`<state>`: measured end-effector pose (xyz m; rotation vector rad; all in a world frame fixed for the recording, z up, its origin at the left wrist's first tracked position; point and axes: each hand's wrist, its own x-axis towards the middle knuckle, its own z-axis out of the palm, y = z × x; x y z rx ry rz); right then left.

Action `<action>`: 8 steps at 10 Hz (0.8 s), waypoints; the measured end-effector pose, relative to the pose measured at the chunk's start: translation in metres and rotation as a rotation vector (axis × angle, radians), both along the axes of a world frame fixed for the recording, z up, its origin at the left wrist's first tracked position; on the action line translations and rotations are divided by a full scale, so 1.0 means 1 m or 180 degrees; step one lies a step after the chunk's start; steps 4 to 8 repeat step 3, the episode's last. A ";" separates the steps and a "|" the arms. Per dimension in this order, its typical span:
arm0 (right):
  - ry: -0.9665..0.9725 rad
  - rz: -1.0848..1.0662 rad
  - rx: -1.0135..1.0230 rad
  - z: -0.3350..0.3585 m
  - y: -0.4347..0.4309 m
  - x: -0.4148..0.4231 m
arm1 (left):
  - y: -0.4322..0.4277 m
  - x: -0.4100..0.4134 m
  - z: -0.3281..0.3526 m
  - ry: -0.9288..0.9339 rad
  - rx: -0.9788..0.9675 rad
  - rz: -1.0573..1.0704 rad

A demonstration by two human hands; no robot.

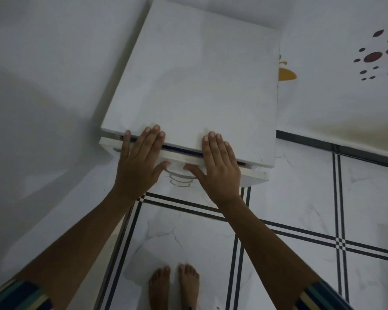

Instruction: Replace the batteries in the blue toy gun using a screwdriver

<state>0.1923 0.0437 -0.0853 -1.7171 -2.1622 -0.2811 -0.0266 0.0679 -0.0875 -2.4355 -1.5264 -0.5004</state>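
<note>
1. This looks like a room in a home: glossy white marble-look floor tiles with thin black double border lines [300, 236] cover the floor.
2. A low white cabinet with a drawer [195, 86] stands in the corner of plain white walls [43, 63].
3. Red and yellow decorative wall stickers [376, 55] mark the right-hand wall.
4. The person's bare feet [174, 285] stand on the tiles.

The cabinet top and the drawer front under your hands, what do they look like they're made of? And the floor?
Cabinet top: looks like white laminated board, smooth and matte, with faint marble-like veining. Drawer front, slightly open under the left hand and right hand: seemingly the same white board, square-edged. Floor: probably glossy ceramic tile, marble-patterned with black inlay lines.
</note>
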 end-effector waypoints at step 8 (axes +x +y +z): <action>0.0708 -0.0263 -0.0103 0.032 -0.002 -0.006 | 0.003 0.012 0.037 -0.0580 -0.0299 0.0037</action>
